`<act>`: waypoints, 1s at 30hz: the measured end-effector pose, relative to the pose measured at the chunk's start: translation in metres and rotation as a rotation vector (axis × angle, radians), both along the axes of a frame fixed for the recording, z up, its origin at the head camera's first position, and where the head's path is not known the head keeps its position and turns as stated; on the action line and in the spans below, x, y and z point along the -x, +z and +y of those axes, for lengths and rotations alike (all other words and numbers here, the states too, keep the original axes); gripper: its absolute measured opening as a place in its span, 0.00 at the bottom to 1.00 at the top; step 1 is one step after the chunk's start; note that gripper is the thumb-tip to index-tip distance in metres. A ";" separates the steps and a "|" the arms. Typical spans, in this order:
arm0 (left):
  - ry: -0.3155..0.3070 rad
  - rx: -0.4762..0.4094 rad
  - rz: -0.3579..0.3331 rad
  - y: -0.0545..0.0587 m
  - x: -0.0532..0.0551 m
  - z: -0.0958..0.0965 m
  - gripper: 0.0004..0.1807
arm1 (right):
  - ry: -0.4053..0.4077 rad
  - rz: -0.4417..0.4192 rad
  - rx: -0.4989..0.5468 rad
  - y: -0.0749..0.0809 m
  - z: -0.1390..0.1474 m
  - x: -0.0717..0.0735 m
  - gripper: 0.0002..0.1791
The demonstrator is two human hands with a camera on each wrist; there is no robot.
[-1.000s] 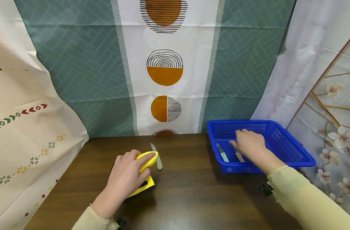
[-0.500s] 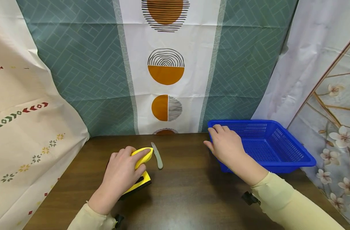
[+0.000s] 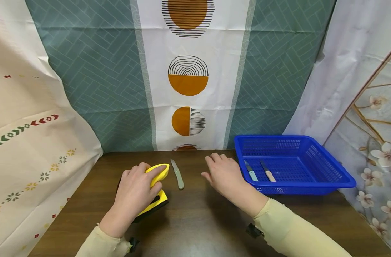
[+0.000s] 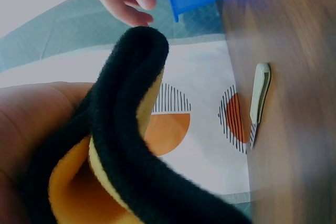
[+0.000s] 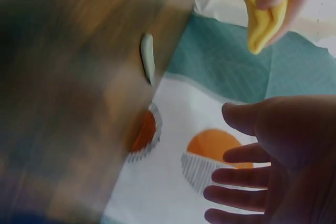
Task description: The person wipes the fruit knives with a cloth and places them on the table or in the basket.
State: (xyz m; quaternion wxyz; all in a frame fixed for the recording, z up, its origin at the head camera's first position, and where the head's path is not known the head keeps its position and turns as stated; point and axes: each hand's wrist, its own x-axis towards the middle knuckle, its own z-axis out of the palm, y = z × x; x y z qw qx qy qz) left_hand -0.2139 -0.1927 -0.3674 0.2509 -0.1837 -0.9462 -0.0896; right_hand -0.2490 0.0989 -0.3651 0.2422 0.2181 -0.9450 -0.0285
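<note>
My left hand (image 3: 134,189) grips a folded yellow cloth (image 3: 160,173) with a thick black edge, held over the left part of the table. In the left wrist view the cloth (image 4: 123,124) bends in a fuzzy dark fold with yellow inside. Just right of it lies a small knife (image 3: 177,175) with a pale green handle, its blade pointing away from me. My right hand (image 3: 225,176) hovers between that knife and the basket, holding nothing. The right wrist view shows its fingers (image 5: 239,178) extended and apart, with the green-handled knife (image 5: 148,59) farther off.
A blue plastic basket (image 3: 311,185) stands at the right of the brown wooden table (image 3: 195,221). Inside it, on the left, are a light-blue-handled knife (image 3: 251,172) and a pink-handled knife (image 3: 268,172). Patterned curtains (image 3: 118,89) hang behind and at both sides.
My right hand has come out of the basket and moved left toward the green-handled knife, uncovering both knives in the basket. The left hand with the cloth has shifted only slightly.
</note>
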 end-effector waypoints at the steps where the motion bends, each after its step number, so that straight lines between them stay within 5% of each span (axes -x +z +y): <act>1: 0.002 -0.001 0.002 0.000 0.000 0.000 0.27 | -0.003 -0.014 -0.002 -0.002 -0.004 0.001 0.29; 16: 0.030 0.012 0.000 0.001 0.000 -0.004 0.26 | -0.039 -0.158 -0.041 -0.033 -0.057 0.023 0.26; 30: 0.037 0.010 0.002 0.001 0.001 -0.006 0.26 | -0.102 -0.382 -0.028 -0.047 -0.092 0.049 0.29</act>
